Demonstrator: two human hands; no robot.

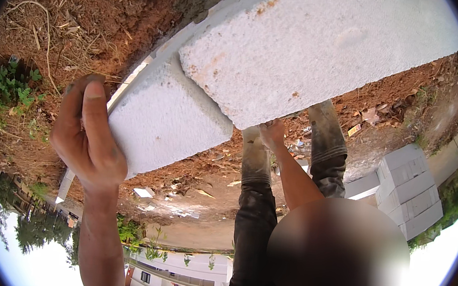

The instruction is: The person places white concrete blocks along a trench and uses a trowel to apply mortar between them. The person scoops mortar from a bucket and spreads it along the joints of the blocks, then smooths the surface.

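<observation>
My left hand (93,135) is raised at the left end of a pale, rough-faced block (167,123). Its fingers are curled and the thumb lies along them in a pinch. A thin strand shows beside the fingertips, but I cannot tell whether they grip it. A larger pale block (315,52) lies against the first one, with a dark joint line between them. At the larger block's lower edge is my right hand (271,134), small in view, with its fingers curled. The block edge partly hides them, so what they hold does not show.
Dark-trousered legs (255,212) stand close to the blocks. A blurred patch covers the lower right. Stacked grey blocks (409,185) stand at the right. Reddish soil with dry straw (48,21) borders the blocks, and green weeds (8,86) grow at the left. A white building (177,281) appears below.
</observation>
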